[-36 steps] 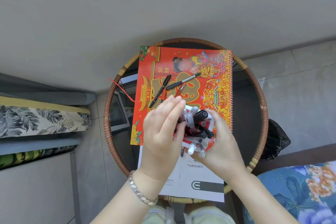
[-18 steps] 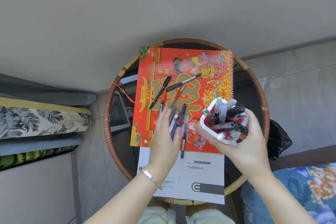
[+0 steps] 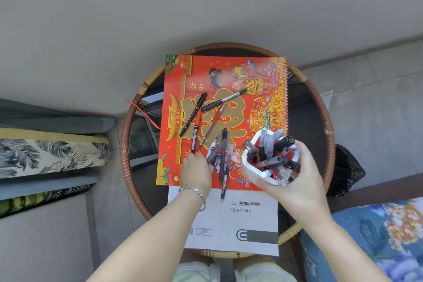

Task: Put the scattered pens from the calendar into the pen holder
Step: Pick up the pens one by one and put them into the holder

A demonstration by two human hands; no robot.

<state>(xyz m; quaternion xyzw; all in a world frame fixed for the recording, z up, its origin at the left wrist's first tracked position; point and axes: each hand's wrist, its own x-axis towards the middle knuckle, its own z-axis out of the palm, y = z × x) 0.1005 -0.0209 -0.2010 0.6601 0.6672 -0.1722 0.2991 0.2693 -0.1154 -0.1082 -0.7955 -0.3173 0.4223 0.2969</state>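
The red calendar (image 3: 263,112) lies on a round rattan table (image 3: 125,144). Scattered on it are a black marker (image 3: 193,117), a black and silver pen (image 3: 223,99), a red pen (image 3: 214,119), an orange and black pen (image 3: 196,131) and a dark blue pen (image 3: 223,158). My left hand (image 3: 198,170) rests on the calendar's near part, fingers curled over the end of a grey pen (image 3: 217,150) beside a white one. My right hand (image 3: 295,181) holds the white pen holder (image 3: 250,170), full of several pens, tilted over the calendar's near right corner.
A white printed booklet (image 3: 229,224) sticks out under the calendar's near edge. A black bag (image 3: 345,171) sits right of the table. Patterned cushions (image 3: 52,155) are on the left, blue floral fabric (image 3: 366,236) at the lower right. A wall stands behind the table.
My right hand has carried the pen holder from the centre to the right. My left hand left the holder, dropped onto the loose pens and curled its fingers.
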